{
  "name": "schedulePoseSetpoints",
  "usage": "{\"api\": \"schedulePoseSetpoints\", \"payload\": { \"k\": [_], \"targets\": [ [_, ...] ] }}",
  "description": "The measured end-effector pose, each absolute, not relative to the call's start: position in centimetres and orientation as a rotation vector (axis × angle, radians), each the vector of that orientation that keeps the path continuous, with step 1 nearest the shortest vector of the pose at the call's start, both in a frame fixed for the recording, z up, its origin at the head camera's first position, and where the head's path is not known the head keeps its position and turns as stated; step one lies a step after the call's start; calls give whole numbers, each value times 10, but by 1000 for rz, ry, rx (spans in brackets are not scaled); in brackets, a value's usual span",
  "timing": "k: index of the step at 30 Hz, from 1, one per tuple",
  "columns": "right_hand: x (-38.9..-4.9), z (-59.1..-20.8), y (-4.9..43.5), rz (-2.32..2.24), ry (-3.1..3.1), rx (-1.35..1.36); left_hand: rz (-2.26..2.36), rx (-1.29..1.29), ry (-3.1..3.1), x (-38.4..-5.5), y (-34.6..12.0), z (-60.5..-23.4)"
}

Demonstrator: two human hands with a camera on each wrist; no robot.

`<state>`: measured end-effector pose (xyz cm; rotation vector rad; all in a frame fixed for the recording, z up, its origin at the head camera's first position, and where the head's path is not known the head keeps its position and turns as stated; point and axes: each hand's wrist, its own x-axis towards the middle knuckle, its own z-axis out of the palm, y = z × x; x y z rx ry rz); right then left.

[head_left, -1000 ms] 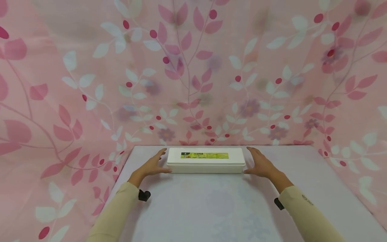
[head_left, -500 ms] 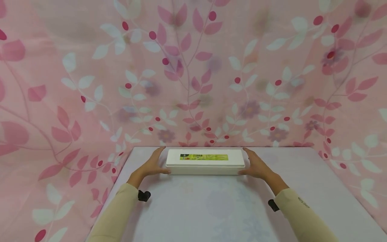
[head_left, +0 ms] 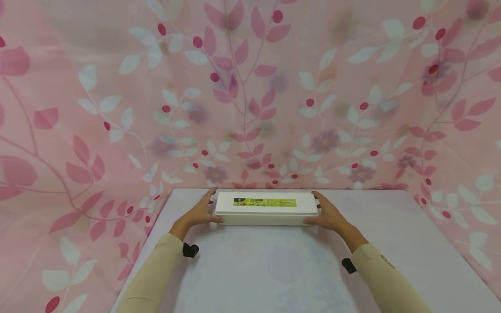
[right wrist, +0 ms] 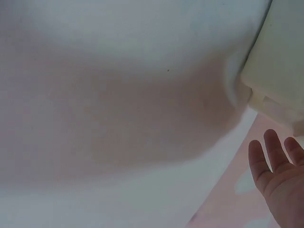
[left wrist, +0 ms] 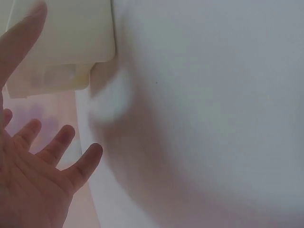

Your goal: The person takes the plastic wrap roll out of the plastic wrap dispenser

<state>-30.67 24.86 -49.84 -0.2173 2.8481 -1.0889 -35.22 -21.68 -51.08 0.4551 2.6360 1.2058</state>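
A long white lidded box (head_left: 270,219) lies crosswise near the back of the table, with a yellow-green printed label (head_left: 266,202) on top. My left hand (head_left: 198,213) is around its left end, the thumb over the front face. In the left wrist view that hand's spread fingers (left wrist: 61,145) stand apart from the box end (left wrist: 76,33). At the opposite end is my right hand (head_left: 332,216), thumb across the front corner. Its straight fingers (right wrist: 273,149) show a gap below the box end (right wrist: 280,57) in the right wrist view. Thumb contact is hard to tell.
A pale cloth covers the table (head_left: 270,269). Behind it and on both sides hangs a pink floral curtain (head_left: 250,108). Black wrist cameras sit by the left sleeve (head_left: 150,269) and right sleeve (head_left: 383,278).
My right hand has moved left, from beside the box's right end to around its corner, with the thumb now before the front face. The left hand and the box have hardly moved.
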Motion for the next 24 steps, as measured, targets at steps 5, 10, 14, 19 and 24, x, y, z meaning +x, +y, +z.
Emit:
{"api": "schedulePoseSetpoints", "payload": {
  "k": [5, 10, 14, 19, 24],
  "targets": [
    [-309, -500, 245, -1127, 2802, -155, 1284, 450, 2525, -355, -214, -512],
    [-309, -500, 245, -1164, 2778, -163, 1287, 443, 2508, -357, -211, -512],
    [-309, -501, 245, -1178, 2767, -198, 1308, 430, 2489, -358, -209, -513],
    [-313, -503, 245, -1188, 2771, -233, 1323, 410, 2476, -356, -205, -509],
    [-316, -502, 241, -1196, 2753, -251, 1343, 493, 2444, -357, -200, -507]
  ]
}}
